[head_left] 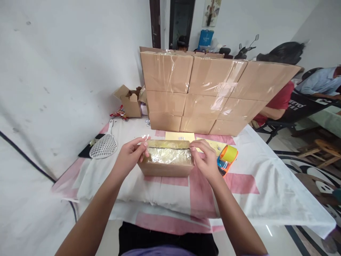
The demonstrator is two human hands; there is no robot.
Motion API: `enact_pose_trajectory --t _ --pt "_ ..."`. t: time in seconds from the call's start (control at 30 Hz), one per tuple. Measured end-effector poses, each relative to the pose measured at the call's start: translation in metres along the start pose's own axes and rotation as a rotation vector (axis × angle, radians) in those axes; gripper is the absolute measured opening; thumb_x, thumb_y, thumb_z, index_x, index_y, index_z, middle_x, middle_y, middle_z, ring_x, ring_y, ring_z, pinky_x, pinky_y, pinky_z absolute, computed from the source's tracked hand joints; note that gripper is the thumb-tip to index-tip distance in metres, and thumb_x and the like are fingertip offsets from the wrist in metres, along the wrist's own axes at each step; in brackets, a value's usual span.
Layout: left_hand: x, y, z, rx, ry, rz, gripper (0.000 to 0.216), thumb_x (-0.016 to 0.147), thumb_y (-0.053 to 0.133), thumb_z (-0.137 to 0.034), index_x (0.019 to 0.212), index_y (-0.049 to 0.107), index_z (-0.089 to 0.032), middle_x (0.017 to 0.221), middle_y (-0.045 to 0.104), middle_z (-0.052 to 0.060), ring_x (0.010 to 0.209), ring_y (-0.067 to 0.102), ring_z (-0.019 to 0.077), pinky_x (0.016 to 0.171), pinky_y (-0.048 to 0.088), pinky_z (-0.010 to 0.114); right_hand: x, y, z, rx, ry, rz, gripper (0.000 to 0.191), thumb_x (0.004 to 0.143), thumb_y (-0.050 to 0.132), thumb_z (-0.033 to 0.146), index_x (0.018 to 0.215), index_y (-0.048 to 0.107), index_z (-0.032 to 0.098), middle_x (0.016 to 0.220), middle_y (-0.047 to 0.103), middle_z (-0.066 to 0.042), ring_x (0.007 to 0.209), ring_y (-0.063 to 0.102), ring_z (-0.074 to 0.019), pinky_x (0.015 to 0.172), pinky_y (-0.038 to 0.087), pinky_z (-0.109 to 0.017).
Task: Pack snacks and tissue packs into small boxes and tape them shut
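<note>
A small brown cardboard box [166, 170] stands on the cloth in front of me, its top covered with shiny, wrinkled clear tape [170, 156]. A dark slit runs along the back of the top, below a raised strip or flap [170, 144]. My left hand [131, 154] is closed with thumb and fingers at the box's left back corner. At the opposite corner, my right hand [205, 156] grips the right end. Whether the fingertips hold loose tape or only cardboard is hard to make out. Right of the box lies an orange-and-blue tape dispenser [223, 165] with a yellow roll [229, 153].
Taped cardboard boxes [207, 92] form a wall behind my work. A white slotted strainer [104, 145] lies left on the tablecloth [112, 192]. An open carton [131, 103] stands at the back left. A person in a red top [279, 101] sits beyond the boxes.
</note>
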State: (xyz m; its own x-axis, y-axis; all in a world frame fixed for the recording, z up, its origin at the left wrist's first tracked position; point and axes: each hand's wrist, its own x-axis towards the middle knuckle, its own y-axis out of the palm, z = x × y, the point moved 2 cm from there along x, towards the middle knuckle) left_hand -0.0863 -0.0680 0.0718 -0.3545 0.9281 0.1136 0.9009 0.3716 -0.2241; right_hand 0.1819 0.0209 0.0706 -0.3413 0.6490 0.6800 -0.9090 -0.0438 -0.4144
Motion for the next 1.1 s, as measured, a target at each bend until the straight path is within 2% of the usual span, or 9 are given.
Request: enact_pose_trajectory --t 0.23,0.37,0.47,0.6,0.7,0.8,0.9,0.97,1.1 --pt "-0.007 0.006 -0.008 0.103 0.013 0.029 0.048 0.092 0.060 -0.049 0.126 0.071 -0.016 0.063 0.066 -0.001 0.052 0.051 0.0125 0.054 0.041 0.024 0.046 0.048 0.040 0.210 0.178 0.298 0.017 0.092 0.064 0.035 0.087 0.073 0.022 0.087 0.070 -0.002 0.084 0.063 -0.0170 0.076 0.046 -0.029" --pt "-0.014 0.007 -0.006 0.143 0.083 0.020 0.040 0.096 0.055 -0.043 0.124 0.073 -0.021 0.064 0.067 -0.001 0.068 0.063 0.0167 0.067 0.046 0.025 0.060 0.075 0.047 0.182 0.199 0.355 0.011 0.087 0.067 0.029 0.092 0.073 0.021 0.086 0.071 -0.001 0.078 0.060 -0.0150 0.070 0.043 -0.027" --pt "-0.019 0.007 -0.006 0.139 0.090 0.028 0.040 0.097 0.053 -0.043 0.125 0.073 -0.024 0.064 0.067 -0.002 0.067 0.063 0.0161 0.067 0.045 0.025 0.066 0.089 0.049 0.134 0.175 0.371 0.007 0.086 0.064 0.022 0.088 0.070 0.021 0.084 0.070 0.000 0.077 0.057 -0.0151 0.071 0.042 -0.027" --pt "-0.023 -0.006 -0.005 0.258 0.001 -0.035 0.049 0.097 0.052 -0.049 0.138 0.064 -0.026 0.062 0.068 -0.004 0.066 0.063 0.0178 0.068 0.044 0.027 0.069 0.091 0.056 0.034 0.142 0.393 0.011 0.086 0.060 0.017 0.078 0.066 0.021 0.083 0.065 -0.002 0.084 0.058 -0.0185 0.080 0.043 -0.032" --pt "-0.023 -0.021 0.003 0.418 -0.056 -0.183 0.054 0.096 0.053 -0.052 0.144 0.057 -0.028 0.056 0.062 -0.006 0.061 0.060 0.0181 0.066 0.041 0.028 0.074 0.082 0.064 -0.151 0.145 0.312 0.012 0.089 0.057 0.019 0.081 0.066 0.021 0.096 0.063 -0.006 0.100 0.056 -0.0243 0.093 0.039 -0.041" --pt "-0.019 -0.028 0.015 0.548 0.090 -0.292 0.047 0.098 0.050 -0.049 0.140 0.061 -0.029 0.066 0.062 -0.003 0.063 0.057 0.0165 0.065 0.039 0.028 0.082 0.070 0.069 -0.145 0.191 0.280 0.012 0.088 0.059 0.027 0.081 0.067 0.022 0.108 0.061 -0.007 0.115 0.052 -0.0282 0.102 0.033 -0.046" --pt "-0.011 -0.023 0.026 0.609 0.289 -0.195 0.043 0.100 0.047 -0.044 0.135 0.066 -0.030 0.087 0.062 0.003 0.082 0.060 0.0182 0.071 0.042 0.028 0.091 0.067 0.067 0.140 0.341 0.415 0.013 0.083 0.064 0.033 0.078 0.067 0.021 0.107 0.063 -0.005 0.110 0.057 -0.0255 0.102 0.037 -0.042" --pt "-0.005 -0.019 0.034 0.650 0.294 -0.131 0.037 0.098 0.051 -0.043 0.125 0.073 -0.031 0.093 0.059 0.005 0.092 0.059 0.0209 0.072 0.043 0.029 0.093 0.074 0.062 0.277 0.468 0.513 0.016 0.079 0.067 0.036 0.077 0.066 0.021 0.106 0.065 -0.004 0.107 0.059 -0.0236 0.099 0.040 -0.039" --pt "0.002 -0.017 0.044 0.693 0.215 -0.076 0.034 0.095 0.055 -0.041 0.120 0.076 -0.032 0.098 0.057 0.006 0.097 0.055 0.0238 0.076 0.046 0.033 0.087 0.102 0.040 0.136 0.560 0.581 0.015 0.077 0.068 0.035 0.076 0.066 0.020 0.113 0.063 -0.005 0.108 0.059 -0.0230 0.097 0.042 -0.036"
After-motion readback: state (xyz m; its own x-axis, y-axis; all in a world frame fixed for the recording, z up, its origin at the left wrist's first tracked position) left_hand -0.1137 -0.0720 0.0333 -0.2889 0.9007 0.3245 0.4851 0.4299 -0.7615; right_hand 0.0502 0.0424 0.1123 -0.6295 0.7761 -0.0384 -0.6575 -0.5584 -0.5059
